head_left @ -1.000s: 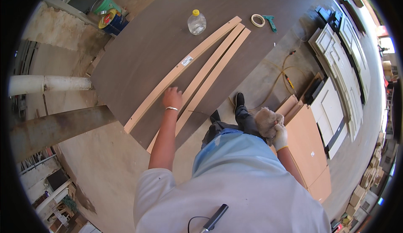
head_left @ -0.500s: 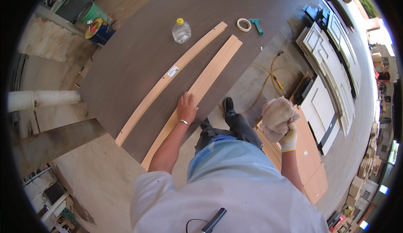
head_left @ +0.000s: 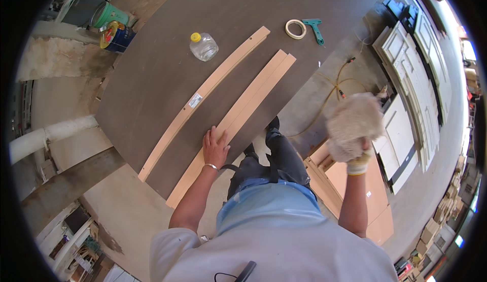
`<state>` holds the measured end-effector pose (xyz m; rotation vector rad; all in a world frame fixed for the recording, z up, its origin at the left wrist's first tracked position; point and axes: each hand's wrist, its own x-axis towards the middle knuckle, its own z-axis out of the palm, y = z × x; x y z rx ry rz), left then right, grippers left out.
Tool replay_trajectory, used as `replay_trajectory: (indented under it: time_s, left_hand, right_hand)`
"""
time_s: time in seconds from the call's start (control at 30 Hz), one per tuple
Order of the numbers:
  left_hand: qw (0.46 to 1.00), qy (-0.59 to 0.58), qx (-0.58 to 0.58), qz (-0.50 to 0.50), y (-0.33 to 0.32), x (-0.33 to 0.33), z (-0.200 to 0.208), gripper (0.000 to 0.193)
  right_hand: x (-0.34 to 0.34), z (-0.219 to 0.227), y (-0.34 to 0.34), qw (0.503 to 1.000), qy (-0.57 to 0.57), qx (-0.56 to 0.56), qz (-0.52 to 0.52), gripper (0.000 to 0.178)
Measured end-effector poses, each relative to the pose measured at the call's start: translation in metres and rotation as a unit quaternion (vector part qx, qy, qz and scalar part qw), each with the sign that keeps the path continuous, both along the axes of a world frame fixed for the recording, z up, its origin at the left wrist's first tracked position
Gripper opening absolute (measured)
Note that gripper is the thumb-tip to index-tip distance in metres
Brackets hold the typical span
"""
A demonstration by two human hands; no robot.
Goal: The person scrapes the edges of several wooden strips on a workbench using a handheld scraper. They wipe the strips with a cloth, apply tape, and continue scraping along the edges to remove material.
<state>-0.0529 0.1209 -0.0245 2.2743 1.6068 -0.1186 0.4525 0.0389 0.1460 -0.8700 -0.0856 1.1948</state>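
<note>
Paired wooden strips [head_left: 246, 107] lie side by side on the table [head_left: 147, 74] under the bare left grip [head_left: 215, 149], fingers slightly spread on top; long axis slants lower left to upper right. Right grip [head_left: 359, 163], gloved, pinches a blurred brownish cloth [head_left: 352, 124] off the table's right side. Farther out: labelled strip [head_left: 219, 79] to the left, nearly parallel; clear bottle [head_left: 205, 49], tape roll [head_left: 288, 35], teal scraper [head_left: 317, 32].

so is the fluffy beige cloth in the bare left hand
No, the white-gloved right hand holds the cloth, while the bare left hand rests on the long, pale wooden strips.
</note>
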Motion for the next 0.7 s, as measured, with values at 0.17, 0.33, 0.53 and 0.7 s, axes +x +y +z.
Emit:
replay_trajectory:
  time_s: [0.17, 0.33, 0.53, 0.7]
  left_hand:
    - [0.996, 0.065, -0.062, -0.006, -0.008, 0.006, 0.007, 0.078]
    - [0.996, 0.072, -0.057, 0.017, -0.008, 0.017, 0.025, 0.076]
    - [0.977, -0.127, 0.077, 0.153, 0.124, 0.035, 0.040, 0.096]
    - [0.883, -0.369, 0.031, 0.287, 0.332, 0.029, 0.015, 0.101]
  right_hand:
    - [-0.064, -0.044, 0.055, 0.956, 0.190, -0.113, 0.191, 0.078]
    - [-0.075, -0.077, 0.088, 0.925, 0.236, -0.184, 0.235, 0.077]
    - [-0.057, -0.131, 0.139, 0.936, 0.196, -0.194, 0.221, 0.088]
    - [-0.065, -0.130, 0.174, 0.944, 0.208, -0.094, 0.238, 0.078]
